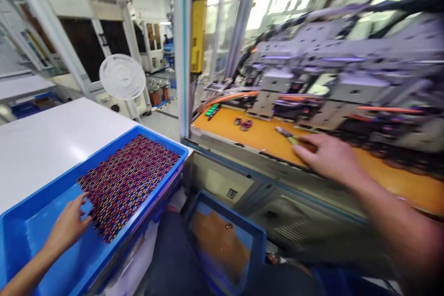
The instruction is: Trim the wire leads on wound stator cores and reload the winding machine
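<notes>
Numerous small round parts, dark with red and pale bits, lie in tight rows in a blue tray at the left. My left hand is over the tray at the near left edge of these rows, its fingers curved and apart. I cannot tell whether it touches a part. At the right, my right hand is closed on a slim tool with a silvery tip, just above the orange work surface. Motion blur hides the tool's exact kind. Several similar round parts sit on that surface, left of the tool.
Machine heads with cables hang behind the orange surface. A green-and-black object lies at its left end. A blue bin below holds a single small part. A white fan stands beyond the white table.
</notes>
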`<state>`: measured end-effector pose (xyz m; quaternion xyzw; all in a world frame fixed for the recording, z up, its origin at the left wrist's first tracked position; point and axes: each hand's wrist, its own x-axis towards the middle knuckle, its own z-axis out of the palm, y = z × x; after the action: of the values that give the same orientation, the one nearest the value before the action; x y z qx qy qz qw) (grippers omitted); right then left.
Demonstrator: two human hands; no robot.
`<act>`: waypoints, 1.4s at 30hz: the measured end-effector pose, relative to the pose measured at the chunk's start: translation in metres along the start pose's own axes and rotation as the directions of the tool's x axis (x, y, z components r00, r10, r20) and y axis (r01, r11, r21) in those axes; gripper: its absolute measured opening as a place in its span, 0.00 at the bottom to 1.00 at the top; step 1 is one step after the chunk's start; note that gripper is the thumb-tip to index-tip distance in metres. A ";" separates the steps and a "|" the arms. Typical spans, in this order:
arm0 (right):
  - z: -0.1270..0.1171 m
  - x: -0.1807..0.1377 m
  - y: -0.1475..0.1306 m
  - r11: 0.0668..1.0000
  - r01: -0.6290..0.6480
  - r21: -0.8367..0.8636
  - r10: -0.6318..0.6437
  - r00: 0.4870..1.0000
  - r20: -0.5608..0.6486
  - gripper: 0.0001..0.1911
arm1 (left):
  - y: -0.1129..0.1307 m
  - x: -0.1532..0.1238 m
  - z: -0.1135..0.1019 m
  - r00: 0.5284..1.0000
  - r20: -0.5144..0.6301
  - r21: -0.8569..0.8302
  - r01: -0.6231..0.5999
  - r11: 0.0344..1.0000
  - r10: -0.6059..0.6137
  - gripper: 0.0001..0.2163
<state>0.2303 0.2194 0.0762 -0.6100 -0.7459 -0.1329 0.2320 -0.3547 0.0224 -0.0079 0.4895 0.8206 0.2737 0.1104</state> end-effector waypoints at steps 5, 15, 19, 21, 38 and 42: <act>0.012 0.014 0.016 0.992 -0.121 -0.047 0.127 0.979 0.159 0.14 | 0.164 0.037 0.009 0.844 -0.084 0.082 -0.524 0.848 0.530 0.24; -0.003 0.015 0.016 0.963 -0.238 0.129 0.218 0.964 0.155 0.16 | 0.420 0.074 0.137 0.726 0.120 -0.143 -0.662 0.736 0.677 0.16; -0.012 0.022 0.016 0.955 -0.243 0.173 0.223 0.967 0.124 0.16 | 0.449 0.093 0.149 0.727 0.219 -0.275 -0.594 0.756 0.651 0.14; -0.012 0.022 0.017 0.959 -0.238 0.156 0.221 0.968 0.117 0.16 | 0.456 0.096 0.154 0.723 0.257 -0.378 -0.536 0.755 0.641 0.14; -0.027 -0.045 -0.031 0.947 0.034 0.320 0.052 0.965 -0.258 0.21 | 0.297 -0.049 0.103 0.843 -0.045 -0.855 -0.310 0.416 0.536 0.28; -0.064 -0.119 -0.084 0.792 0.524 0.313 -0.361 0.815 -0.452 0.18 | 0.260 -0.111 0.104 0.686 -0.174 -0.797 -0.520 0.308 0.707 0.29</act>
<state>0.1784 0.0695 0.0774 -0.3126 -0.8227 -0.1317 0.4561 -0.0595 0.0586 0.0417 0.6855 0.3372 0.5772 0.2885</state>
